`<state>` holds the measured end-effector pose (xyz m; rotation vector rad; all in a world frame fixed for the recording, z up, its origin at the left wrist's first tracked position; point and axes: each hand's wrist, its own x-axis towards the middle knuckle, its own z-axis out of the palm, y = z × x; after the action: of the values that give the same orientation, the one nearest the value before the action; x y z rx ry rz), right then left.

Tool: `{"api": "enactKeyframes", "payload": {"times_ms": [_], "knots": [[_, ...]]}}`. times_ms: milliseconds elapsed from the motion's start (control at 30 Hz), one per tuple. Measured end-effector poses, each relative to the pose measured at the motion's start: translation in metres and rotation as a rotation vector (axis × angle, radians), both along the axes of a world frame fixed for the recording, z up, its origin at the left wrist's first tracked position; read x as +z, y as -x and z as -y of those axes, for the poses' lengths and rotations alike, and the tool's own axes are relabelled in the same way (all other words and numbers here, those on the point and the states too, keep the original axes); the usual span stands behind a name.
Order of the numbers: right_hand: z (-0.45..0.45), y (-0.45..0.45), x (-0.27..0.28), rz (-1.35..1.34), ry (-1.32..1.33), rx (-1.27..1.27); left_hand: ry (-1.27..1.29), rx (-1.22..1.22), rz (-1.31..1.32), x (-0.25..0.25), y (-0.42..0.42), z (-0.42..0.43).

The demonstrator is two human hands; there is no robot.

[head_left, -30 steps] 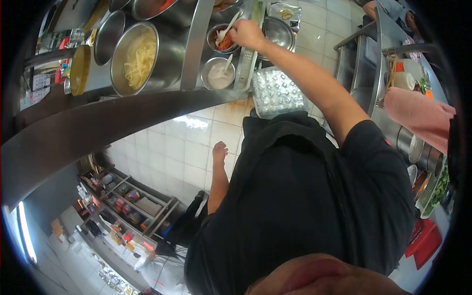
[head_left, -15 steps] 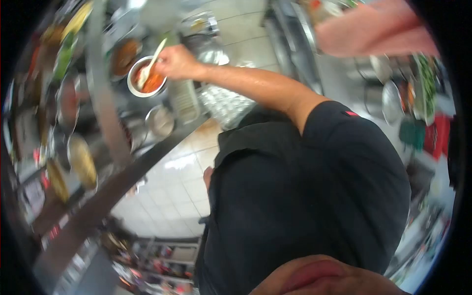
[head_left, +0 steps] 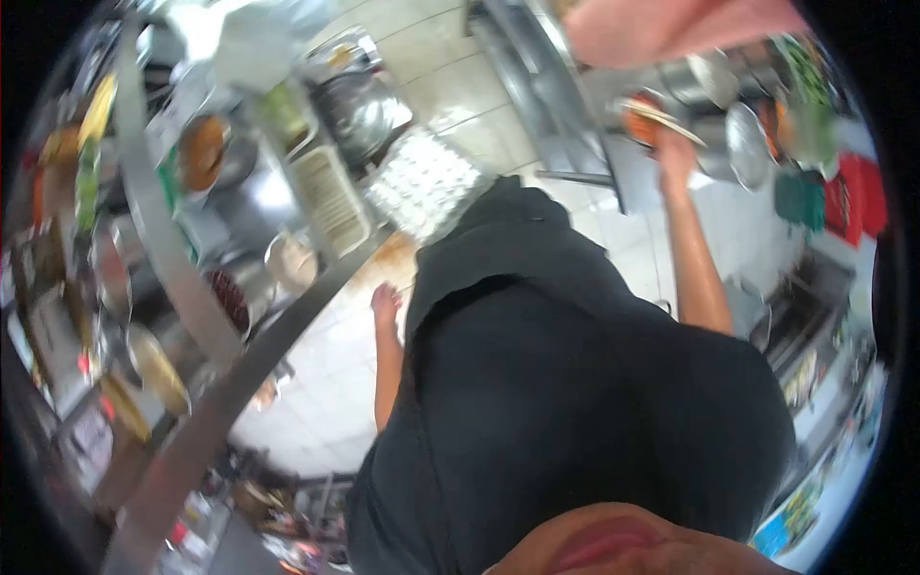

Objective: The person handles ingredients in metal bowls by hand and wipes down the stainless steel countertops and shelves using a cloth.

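Note:
My right arm is stretched out to the right, over a counter. My right hand (head_left: 677, 153) is closed at the edge of a round pot (head_left: 632, 107) of orange-red food. A pale spoon (head_left: 663, 119) lies across the pot, its handle running toward my fingers. Motion blur hides exactly how the fingers grip. Low at my left side hangs my left hand (head_left: 386, 301), its fingers loosely apart and holding nothing. Nearest to it is the metal counter edge (head_left: 331, 278).
On the left counter stand a pot of orange sauce (head_left: 203, 153), a ribbed tray (head_left: 331, 201) and a bowl of whitish food (head_left: 291, 263). A plastic-wrapped pack of white round things (head_left: 422, 182) sits by my waist. Pink cloth (head_left: 680, 29) hangs upper right, beyond a steel frame (head_left: 546, 105).
My right hand has swung from the left counter to the right one, along with the pot and spoon. More of my left hand and forearm shows at my side.

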<state>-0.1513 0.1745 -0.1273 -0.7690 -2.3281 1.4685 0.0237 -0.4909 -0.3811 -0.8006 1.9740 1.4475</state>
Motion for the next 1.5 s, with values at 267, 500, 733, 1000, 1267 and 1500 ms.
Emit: {"api": "enactKeyframes", "payload": {"times_ms": [267,500,733,1000,1267,1500], "knots": [[-0.043,0.021,-0.041,-0.299,0.625,-0.416,0.089,0.051,-0.023,0.038,0.058,-0.039],[0.131,0.041,-0.016,0.129,0.403,0.218,0.117,0.225,-0.124,0.067,0.031,-0.042],[0.348,0.15,0.139,-0.426,0.159,1.008,0.311,0.164,-0.124,-0.01,-0.095,-0.024],[0.544,0.25,0.294,-0.731,-0.426,1.139,0.056,0.844,0.07,0.059,-0.132,-0.073],[0.563,0.275,0.326,-0.792,-0.449,1.192,0.47,0.175,-0.18,0.003,-0.197,-0.101],[0.53,0.209,0.398,-0.853,-0.143,1.199,0.629,-0.149,-0.089,0.017,-0.194,-0.08]]}}
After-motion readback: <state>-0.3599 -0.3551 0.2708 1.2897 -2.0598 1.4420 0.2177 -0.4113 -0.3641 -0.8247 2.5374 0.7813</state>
